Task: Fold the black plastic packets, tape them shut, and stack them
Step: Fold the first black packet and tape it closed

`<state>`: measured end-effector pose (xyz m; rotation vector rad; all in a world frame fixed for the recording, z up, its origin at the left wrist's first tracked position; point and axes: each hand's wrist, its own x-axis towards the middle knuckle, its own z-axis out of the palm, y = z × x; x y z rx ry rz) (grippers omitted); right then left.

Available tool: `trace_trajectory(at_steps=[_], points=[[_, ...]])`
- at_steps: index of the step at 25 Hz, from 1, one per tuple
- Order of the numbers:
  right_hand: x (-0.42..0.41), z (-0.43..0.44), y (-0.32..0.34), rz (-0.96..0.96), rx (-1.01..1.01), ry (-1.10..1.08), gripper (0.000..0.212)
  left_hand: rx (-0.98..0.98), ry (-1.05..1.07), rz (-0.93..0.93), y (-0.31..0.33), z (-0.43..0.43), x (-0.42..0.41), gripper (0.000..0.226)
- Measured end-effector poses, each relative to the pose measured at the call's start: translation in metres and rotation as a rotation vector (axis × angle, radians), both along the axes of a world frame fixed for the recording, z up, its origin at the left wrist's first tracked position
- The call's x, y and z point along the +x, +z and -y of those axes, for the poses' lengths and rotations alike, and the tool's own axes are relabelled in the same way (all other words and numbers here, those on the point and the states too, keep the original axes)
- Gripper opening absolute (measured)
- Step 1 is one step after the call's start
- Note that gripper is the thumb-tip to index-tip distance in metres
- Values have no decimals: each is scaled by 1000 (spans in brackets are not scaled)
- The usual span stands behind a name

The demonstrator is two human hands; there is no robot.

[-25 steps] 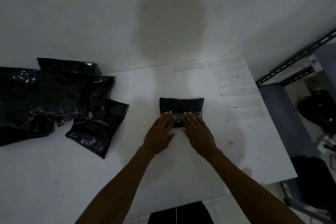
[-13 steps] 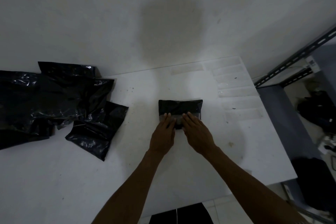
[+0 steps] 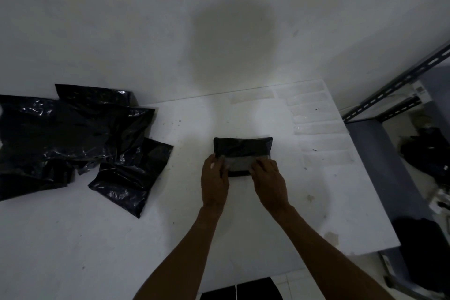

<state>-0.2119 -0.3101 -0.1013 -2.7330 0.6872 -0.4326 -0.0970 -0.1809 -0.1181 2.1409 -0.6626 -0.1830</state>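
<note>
Both hands slid apart since a second ago, left hand [image 3: 214, 181] and right hand [image 3: 269, 179] now at the ends of the folded packet [image 3: 243, 147] mid tabletop [image 3: 170, 202], fingers [image 3: 259, 164] flat, smoothing the tape strip [image 3: 239, 163]; I reckon it's sealed, stacking next.

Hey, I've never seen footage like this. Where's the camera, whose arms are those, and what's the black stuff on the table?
No machine here: a person wears a camera on the head, so this one view looks down along their own arms. The left hand and right hand rest on a folded black packet, at the two ends of a clear tape strip laid across it. It lies on a white table. To the left sits a pile of black packets; near the table's right edge lie more cut tape strips. A metal shelf stands beyond. The picture is dim, so whether the left fingers grip or just press is unclear.
</note>
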Motion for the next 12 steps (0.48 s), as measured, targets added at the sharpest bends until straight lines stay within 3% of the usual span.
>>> trace_trajectory(at_steps=[4, 8, 12], points=[[19, -9, -9, 144, 223, -336, 31, -35, 218, -174, 9, 14, 2, 20], [29, -9, -9, 162, 343, -408, 26, 2, 213, -244, 16, 16, 9, 11], [40, -13, -2, 100, 417, -508, 47, 55, 174, -245, 16, 19, 11, 8]])
